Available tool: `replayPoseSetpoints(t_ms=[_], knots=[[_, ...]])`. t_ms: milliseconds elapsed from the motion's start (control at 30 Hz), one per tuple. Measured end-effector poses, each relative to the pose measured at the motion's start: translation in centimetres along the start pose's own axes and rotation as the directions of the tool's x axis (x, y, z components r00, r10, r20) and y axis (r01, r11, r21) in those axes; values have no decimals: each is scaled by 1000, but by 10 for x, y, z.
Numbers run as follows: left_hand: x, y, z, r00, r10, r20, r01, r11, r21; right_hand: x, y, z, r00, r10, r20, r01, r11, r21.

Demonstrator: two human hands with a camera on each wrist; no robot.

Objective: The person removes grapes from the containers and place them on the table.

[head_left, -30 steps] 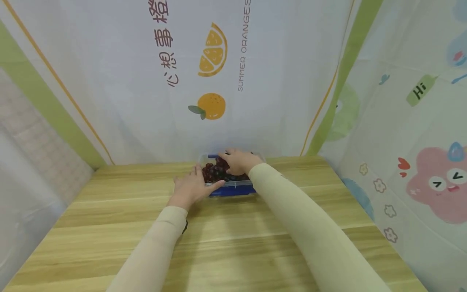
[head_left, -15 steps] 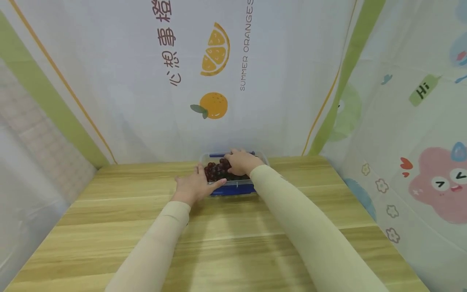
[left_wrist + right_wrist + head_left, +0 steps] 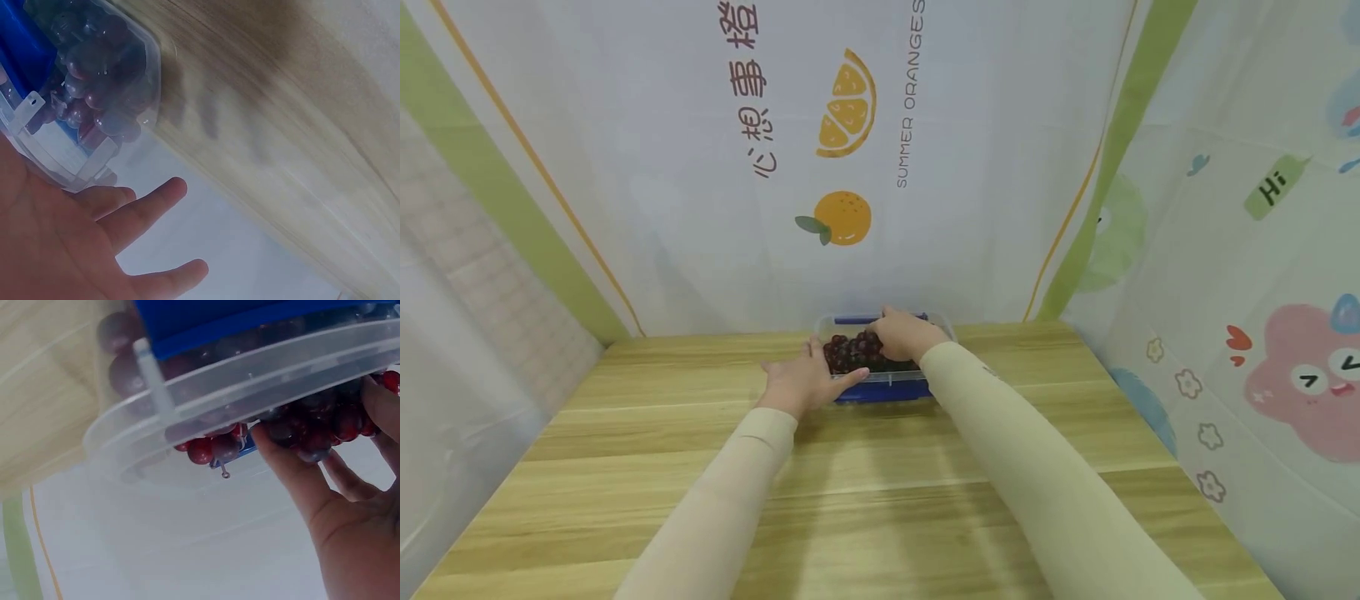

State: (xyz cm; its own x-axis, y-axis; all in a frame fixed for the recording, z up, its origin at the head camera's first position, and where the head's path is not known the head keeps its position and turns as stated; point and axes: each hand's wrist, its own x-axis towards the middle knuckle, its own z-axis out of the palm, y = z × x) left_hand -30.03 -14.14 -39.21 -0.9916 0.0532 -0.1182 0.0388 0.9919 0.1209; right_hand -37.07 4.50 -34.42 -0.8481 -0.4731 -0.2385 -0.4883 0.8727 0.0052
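Dark red grapes (image 3: 848,353) fill a clear plastic box (image 3: 891,377) with blue side clips, standing at the table's back edge. My left hand (image 3: 795,382) rests against the box's left end, its thumb along the front rim; the left wrist view has this hand (image 3: 69,244) with fingers spread beside the box wall (image 3: 153,75). My right hand (image 3: 906,332) reaches over the right half of the box. In the right wrist view its fingers and thumb curl round a bunch of grapes (image 3: 312,428) at the rim (image 3: 125,419). Part of that bunch is hidden by the hand.
Under the box lies a wooden table (image 3: 865,517). A white cloth (image 3: 700,250) with orange prints hangs right behind the box, and a printed cloth (image 3: 1210,333) hangs along the right side.
My right hand has shifted slightly to the right over the box, uncovering more grapes at the left. My left hand stays against the box's left end.
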Motion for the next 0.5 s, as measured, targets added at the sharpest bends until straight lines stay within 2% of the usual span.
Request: replayPoseSetpoints(t_ms=[200,500], knots=[[-1,2,-1,1000,-8,7,8,1000,9,0,0,2,999,-41,2,41,999,-35],[0,4,-1,1000,-20,17,19,999,28,0,1,4,999,-48,-2,48,998,-43]])
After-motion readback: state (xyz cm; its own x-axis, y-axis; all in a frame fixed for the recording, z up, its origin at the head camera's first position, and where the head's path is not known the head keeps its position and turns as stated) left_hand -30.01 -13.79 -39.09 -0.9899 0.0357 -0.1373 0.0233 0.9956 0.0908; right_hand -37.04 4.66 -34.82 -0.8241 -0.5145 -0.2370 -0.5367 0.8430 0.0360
